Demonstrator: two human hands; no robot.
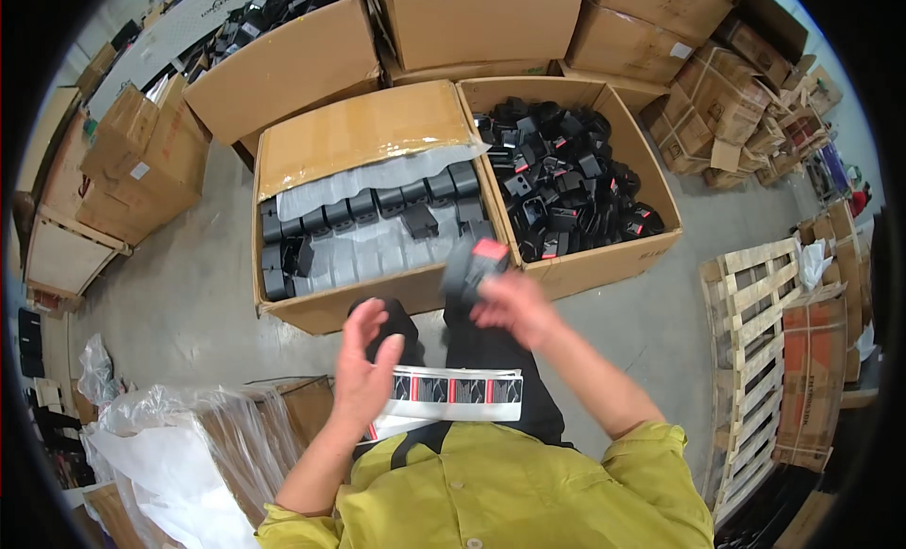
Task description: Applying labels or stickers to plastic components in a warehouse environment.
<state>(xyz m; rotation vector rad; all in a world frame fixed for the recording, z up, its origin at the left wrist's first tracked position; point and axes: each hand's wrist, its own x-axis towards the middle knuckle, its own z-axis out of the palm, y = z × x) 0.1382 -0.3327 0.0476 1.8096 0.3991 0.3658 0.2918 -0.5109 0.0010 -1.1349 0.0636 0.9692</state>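
Note:
My right hand (pixel 517 306) is closed on a black plastic housing (pixel 464 269) with a red-and-dark label on it, slightly blurred by motion. It is held over the near right corner of the left cardboard box (pixel 326 306). Inside that box, black housings (pixel 363 206) stand in rows along the edges, with translucent wrapping between them. One loose housing (pixel 420 221) rests on the wrapping. My left hand (pixel 361 362) has its fingers apart and holds nothing. Beside it, strips of printed labels (pixel 469 391) on white backing lie across my lap.
To the right, an open cardboard box (pixel 609 268) holds a jumbled heap of black housings (pixel 566 176), some with red labels. More cartons (pixel 486 30) stand behind. A wooden pallet (pixel 752 360) is on the right; a plastic-wrapped carton (pixel 189 445) sits at the near left.

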